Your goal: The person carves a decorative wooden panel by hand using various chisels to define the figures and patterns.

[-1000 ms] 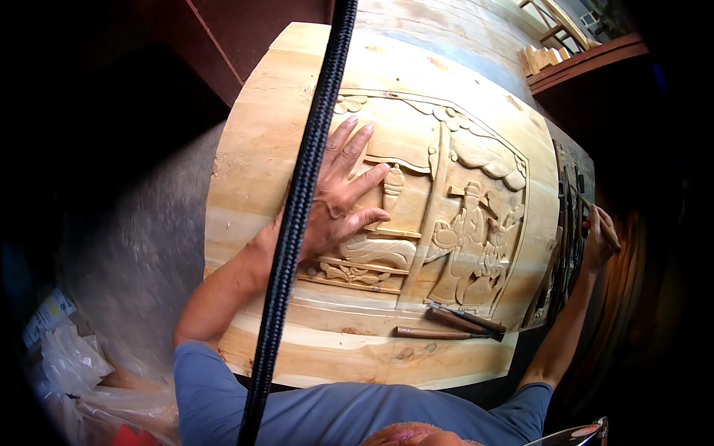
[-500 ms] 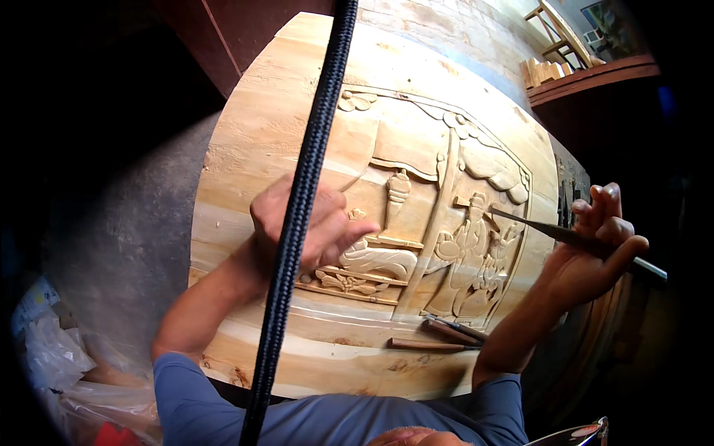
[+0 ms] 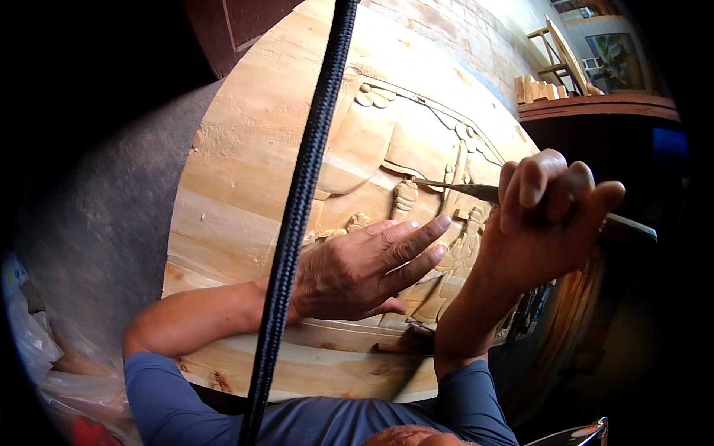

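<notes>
A pale wooden panel [image 3: 230,178] carved in relief with figures, drapery and scrollwork lies in front of me. My right hand [image 3: 550,223] is closed around a carving chisel [image 3: 472,190], whose thin blade points left. The chisel's tip is at the top of a carved vase-like shape [image 3: 406,197]; whether it touches the wood I cannot tell. My left hand [image 3: 357,271] is open, fingers stretched to the right over the lower carving, and holds nothing. Below it, a wooden-handled tool [image 3: 398,348] lies on the panel, partly hidden by shadow and my right forearm.
A dark braided cord [image 3: 309,163] hangs across the view, in front of my left forearm. Clear plastic bags [image 3: 33,334] lie at the lower left. At the far right, wood blocks [image 3: 537,89] sit on a reddish-brown surface [image 3: 595,108] beside a wooden frame [image 3: 569,56].
My right hand has brought the chisel leftward, from the hatted figure to the vase shape. My left hand has moved right and down, its curled fingers now stretched out. The view has shifted slightly.
</notes>
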`<state>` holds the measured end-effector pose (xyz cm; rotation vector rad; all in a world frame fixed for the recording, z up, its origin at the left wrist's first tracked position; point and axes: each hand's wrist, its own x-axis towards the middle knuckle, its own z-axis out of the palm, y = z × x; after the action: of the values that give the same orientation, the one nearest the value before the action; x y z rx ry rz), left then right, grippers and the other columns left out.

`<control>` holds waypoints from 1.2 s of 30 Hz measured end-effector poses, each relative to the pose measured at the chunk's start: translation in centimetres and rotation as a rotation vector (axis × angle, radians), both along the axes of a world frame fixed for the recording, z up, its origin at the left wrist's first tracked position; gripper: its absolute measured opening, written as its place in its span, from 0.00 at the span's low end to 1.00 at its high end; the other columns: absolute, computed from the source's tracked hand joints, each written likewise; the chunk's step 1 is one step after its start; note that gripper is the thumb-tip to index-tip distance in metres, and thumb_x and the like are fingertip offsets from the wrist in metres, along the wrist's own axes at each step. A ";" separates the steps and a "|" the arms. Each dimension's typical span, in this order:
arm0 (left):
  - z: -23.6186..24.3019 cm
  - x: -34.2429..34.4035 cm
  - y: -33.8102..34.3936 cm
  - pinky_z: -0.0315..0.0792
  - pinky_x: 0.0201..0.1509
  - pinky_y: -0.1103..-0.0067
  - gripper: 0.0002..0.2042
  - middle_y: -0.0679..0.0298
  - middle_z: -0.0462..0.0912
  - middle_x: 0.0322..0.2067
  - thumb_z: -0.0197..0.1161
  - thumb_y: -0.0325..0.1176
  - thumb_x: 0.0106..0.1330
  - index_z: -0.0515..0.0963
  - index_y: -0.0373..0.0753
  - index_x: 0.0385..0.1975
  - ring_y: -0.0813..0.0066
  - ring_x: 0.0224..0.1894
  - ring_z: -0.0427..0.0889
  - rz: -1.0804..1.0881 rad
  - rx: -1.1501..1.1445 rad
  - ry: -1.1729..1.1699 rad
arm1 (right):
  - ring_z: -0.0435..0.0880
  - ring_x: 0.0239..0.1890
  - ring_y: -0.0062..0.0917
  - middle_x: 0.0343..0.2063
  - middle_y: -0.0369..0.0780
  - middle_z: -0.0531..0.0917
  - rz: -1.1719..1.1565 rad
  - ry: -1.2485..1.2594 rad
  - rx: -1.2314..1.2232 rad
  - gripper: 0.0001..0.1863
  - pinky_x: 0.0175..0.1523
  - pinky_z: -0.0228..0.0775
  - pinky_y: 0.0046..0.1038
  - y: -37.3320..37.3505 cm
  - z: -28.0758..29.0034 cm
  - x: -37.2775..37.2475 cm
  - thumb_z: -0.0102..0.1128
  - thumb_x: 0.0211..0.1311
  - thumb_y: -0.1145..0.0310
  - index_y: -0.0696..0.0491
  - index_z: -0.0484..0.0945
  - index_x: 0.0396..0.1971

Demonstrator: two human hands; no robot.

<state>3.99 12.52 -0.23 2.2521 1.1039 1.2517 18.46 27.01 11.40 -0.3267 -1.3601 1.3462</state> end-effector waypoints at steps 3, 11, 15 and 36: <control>-0.4 0.2 0.0 0.82 0.72 0.60 0.48 0.41 0.64 0.83 0.78 0.53 0.59 0.70 0.34 0.77 0.47 0.71 0.83 -0.022 0.014 0.049 | 0.62 0.09 0.20 0.21 0.52 0.82 -0.088 -0.073 0.009 0.35 0.15 0.57 0.19 0.0 -0.5 -0.8 0.31 0.95 0.42 0.48 0.60 0.23; -0.1 -0.1 0.1 0.83 0.72 0.65 0.53 0.38 0.61 0.84 0.81 0.53 0.53 0.69 0.34 0.79 0.51 0.70 0.83 0.031 -0.020 0.060 | 0.63 0.09 0.19 0.22 0.53 0.84 -0.054 -0.067 -0.089 0.33 0.14 0.56 0.19 0.1 -0.9 -1.9 0.38 0.94 0.43 0.48 0.60 0.23; -1.2 0.4 0.1 0.83 0.72 0.66 0.52 0.39 0.62 0.84 0.81 0.52 0.53 0.70 0.34 0.78 0.54 0.69 0.84 0.068 0.084 0.175 | 0.63 0.09 0.20 0.22 0.53 0.84 -0.041 -0.093 -0.071 0.33 0.15 0.56 0.19 0.3 -1.6 -1.8 0.39 0.94 0.43 0.48 0.60 0.23; -1.3 0.5 -0.5 0.84 0.69 0.63 0.29 0.45 0.81 0.71 0.68 0.47 0.78 0.79 0.29 0.68 0.57 0.61 0.87 0.118 0.238 0.304 | 0.58 0.10 0.20 0.19 0.47 0.77 -0.022 0.034 -0.108 0.31 0.15 0.47 0.22 -1.0 -3.0 -2.4 0.39 0.95 0.50 0.46 0.61 0.22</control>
<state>4.53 11.99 -1.50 2.6594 1.2682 1.1635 16.10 26.00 8.42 -0.3889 -1.2551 1.4034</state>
